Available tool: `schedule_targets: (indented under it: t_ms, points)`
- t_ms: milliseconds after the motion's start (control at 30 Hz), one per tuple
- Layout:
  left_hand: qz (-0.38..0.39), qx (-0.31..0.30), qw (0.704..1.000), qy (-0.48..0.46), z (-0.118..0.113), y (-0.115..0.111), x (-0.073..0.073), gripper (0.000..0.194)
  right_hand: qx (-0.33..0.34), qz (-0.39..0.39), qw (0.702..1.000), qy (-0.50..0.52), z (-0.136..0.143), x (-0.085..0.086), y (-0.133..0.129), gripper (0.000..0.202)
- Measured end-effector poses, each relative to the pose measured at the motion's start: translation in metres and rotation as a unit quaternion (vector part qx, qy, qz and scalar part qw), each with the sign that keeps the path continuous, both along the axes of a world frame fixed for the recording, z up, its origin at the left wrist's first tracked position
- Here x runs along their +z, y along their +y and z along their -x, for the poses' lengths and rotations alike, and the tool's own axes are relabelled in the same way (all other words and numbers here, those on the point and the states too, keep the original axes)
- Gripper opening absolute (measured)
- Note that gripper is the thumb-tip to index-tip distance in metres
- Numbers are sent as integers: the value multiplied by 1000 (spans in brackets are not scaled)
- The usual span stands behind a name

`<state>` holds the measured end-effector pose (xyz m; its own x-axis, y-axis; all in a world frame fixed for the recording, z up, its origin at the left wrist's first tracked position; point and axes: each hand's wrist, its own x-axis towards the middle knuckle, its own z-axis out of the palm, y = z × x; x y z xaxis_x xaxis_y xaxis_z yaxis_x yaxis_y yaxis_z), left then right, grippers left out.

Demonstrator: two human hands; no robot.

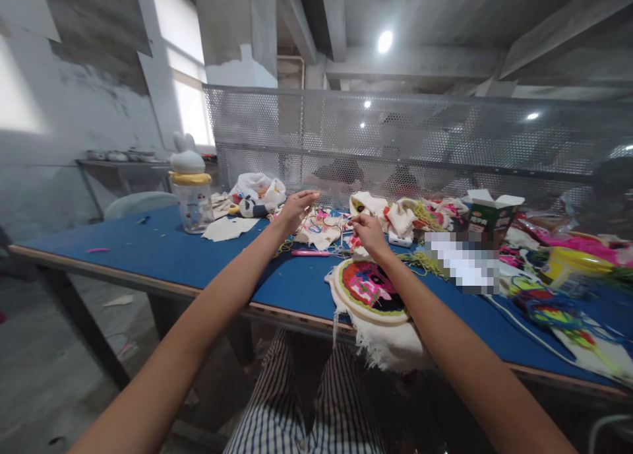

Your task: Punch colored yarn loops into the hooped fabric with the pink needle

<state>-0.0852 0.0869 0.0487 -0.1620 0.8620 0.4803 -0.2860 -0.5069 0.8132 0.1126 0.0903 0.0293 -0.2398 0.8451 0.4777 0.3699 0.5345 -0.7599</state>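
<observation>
At lower centre, the embroidery hoop sits below the right hand, its frayed cloth hanging over the front edge of the blue table. Beyond the hoop, a pink-handled tool lies between the forearms. Both hands, the left hand too, have bent fingers (whether they grip thread, I cannot tell). The yellow tub stands at right, contents unclear; the green carton has raised flaps. Blue surface shows between the left forearm and the clear jar. A perforated screen rises behind.
</observation>
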Motion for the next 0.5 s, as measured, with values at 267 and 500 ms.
schedule_targets:
  t_ms: [267,500]
  points:
    - [-6,-11,1000,24,-2,1,-2,19,94,118,988,25,-2,2,-3,19]
    - [-7,-18,999,38,-5,-2,0,17,144,184,970,67,-6,7,-10,19]
